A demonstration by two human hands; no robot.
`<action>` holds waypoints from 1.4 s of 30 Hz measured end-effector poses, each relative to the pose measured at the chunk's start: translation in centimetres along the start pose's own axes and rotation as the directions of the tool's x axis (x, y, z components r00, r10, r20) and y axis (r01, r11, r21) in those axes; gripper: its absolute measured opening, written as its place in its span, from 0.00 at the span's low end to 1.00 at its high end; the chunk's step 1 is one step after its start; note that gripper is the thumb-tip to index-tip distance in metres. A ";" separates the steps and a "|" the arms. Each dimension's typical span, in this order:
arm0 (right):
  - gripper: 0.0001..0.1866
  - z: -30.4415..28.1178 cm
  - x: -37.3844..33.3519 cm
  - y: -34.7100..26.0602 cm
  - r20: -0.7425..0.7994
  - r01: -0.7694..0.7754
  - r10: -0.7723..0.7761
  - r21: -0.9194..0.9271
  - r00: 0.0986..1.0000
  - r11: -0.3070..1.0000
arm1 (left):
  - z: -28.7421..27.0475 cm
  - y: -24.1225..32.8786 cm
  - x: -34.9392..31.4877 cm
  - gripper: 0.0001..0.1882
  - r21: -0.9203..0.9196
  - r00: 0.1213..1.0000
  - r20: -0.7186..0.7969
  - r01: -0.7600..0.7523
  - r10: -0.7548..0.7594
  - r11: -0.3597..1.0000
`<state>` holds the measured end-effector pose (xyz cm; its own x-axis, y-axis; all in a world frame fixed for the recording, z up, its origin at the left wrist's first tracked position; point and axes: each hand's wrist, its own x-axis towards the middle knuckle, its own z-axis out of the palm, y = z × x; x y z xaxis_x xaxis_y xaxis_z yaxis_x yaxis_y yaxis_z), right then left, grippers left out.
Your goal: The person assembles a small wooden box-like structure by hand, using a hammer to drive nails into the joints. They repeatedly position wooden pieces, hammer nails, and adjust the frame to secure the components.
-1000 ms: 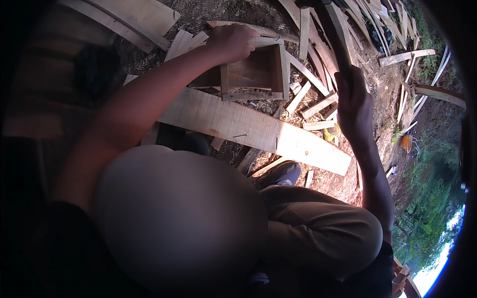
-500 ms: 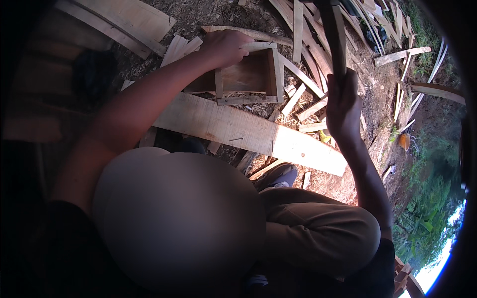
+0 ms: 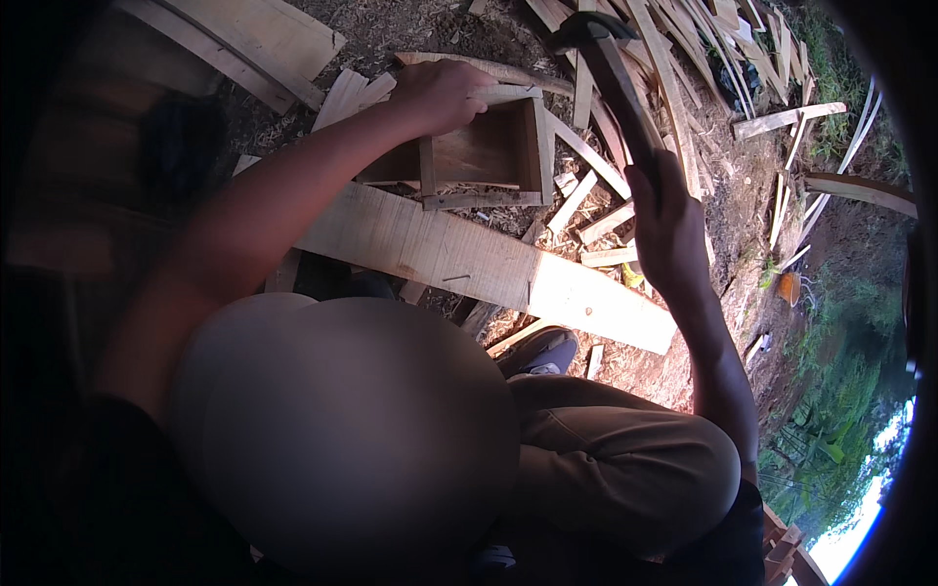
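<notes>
My right hand (image 3: 670, 220) is wrapped round the handle of a hammer (image 3: 625, 98), raised to the right of a small wooden box (image 3: 486, 199). The hammer's dark curved head points up and left, apart from the box. My left hand (image 3: 445, 98) is closed over the far edge of the box, with thumb and fingers together near its corner. Whether a nail sits between those fingertips is too small to tell. The box is an open frame of rough boards with a brown panel inside. A long pale plank (image 3: 420, 239) lies on the near side of it, with a nail (image 3: 456, 277) on top.
Wood offcuts (image 3: 608, 223) and shavings litter the ground right of the box. Long strips (image 3: 674, 88) are heaped at the far right. Wide boards (image 3: 244, 39) lie at the far left. My shoe (image 3: 542, 352) and bent knee (image 3: 674, 449) are close to the plank.
My right hand has shifted slightly left, and the hammer has tilted left so that its head now shows. My left hand stays at the box's edge.
</notes>
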<state>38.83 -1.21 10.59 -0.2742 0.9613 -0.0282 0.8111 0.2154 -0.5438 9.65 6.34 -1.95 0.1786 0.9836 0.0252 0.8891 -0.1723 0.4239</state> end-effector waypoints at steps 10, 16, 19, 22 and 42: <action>0.09 1.2 0.2 0.0 -0.057 0.106 -0.105 0.014 0.993 0.994 | -0.4 0.0 -0.2 0.22 0.008 0.998 0.055 0.034 -0.034 0.999; 0.07 2.6 -0.1 2.2 0.034 0.055 -0.053 -0.061 0.998 0.997 | -0.1 1.4 -0.3 0.22 -0.027 0.998 0.052 0.024 -0.023 0.999; 0.07 1.0 0.2 0.8 -0.130 0.081 -0.072 0.061 0.989 0.995 | 0.3 0.1 -1.0 0.22 -0.017 0.998 0.055 0.044 -0.043 0.999; 0.07 0.7 0.6 -0.1 -0.361 0.228 -0.198 0.040 0.911 0.973 | -0.8 0.8 -0.8 0.21 -0.012 0.993 0.088 0.074 -0.072 0.997; 0.09 3.8 -0.6 3.6 -0.102 0.147 -0.148 -0.024 0.984 0.989 | -0.4 0.9 -1.1 0.22 -0.023 0.998 0.060 0.028 -0.027 0.999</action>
<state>39.96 -1.63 5.42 -0.3375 0.9311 0.1384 0.7743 0.3582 -0.5218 10.11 5.15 -1.18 0.1794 0.9830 -0.0402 0.8841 -0.1432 0.4448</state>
